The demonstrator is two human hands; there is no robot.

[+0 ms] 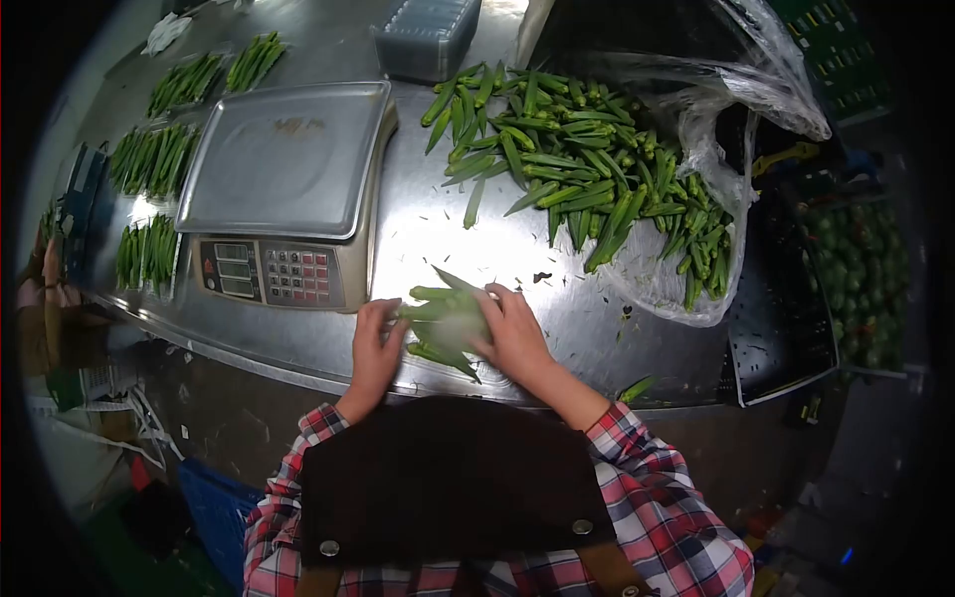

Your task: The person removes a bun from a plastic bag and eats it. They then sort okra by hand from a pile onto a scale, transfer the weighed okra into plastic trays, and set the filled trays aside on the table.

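Between my hands, near the front edge of the table, lies a small bunch of okra (pixel 430 331), partly blurred by motion. My left hand (pixel 376 345) has its fingers curled against the stem ends. On the other side, my right hand (pixel 514 338) closes its thumb and fingers on the okra. A clear plastic tray (pixel 460 386) shows under the bunch, mostly hidden. Beyond my hands, a large heap of okra (pixel 587 149) spills from a clear plastic bag (pixel 718 303).
A weighing scale (pixel 284 164) stands left of my hands. Filled okra packs (pixel 154 159) lie at its far left. Stacked clear trays (pixel 426 40) sit at the back. A black crate (pixel 781 338) stands by the right edge, and a single okra (pixel 637 389) lies near the front edge.
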